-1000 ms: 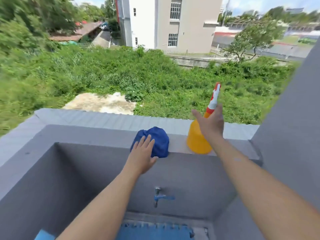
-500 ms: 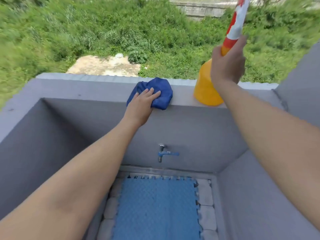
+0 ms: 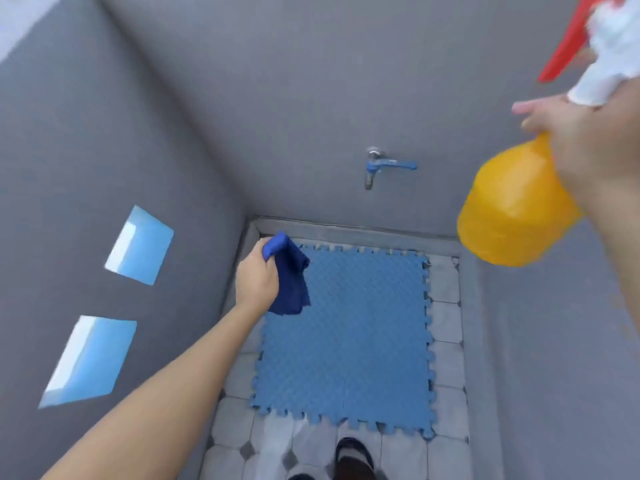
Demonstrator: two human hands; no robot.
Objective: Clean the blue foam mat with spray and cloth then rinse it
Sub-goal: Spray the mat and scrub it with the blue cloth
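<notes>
Above the blue foam mat [image 3: 349, 334], cloth [image 3: 289, 271] and unlabelled spray bottle [image 3: 512, 206].

I see the blue foam mat [image 3: 346, 341] lying open on the tiled floor [image 3: 446, 375], its whole top bare. Grey walls [image 3: 138, 150] hem it in at 9, 12 and 3 o'clock. A tap [image 3: 375, 167] juts from the 12 o'clock wall above it. My left hand [image 3: 258, 277] with its dark cloth [image 3: 289, 278] hangs over the 10 o'clock corner; my right hand [image 3: 595, 150] holds the orange spray bottle [image 3: 512, 206] high at 2 o'clock. A sandalled foot [image 3: 355, 457] stands at 6.
</notes>
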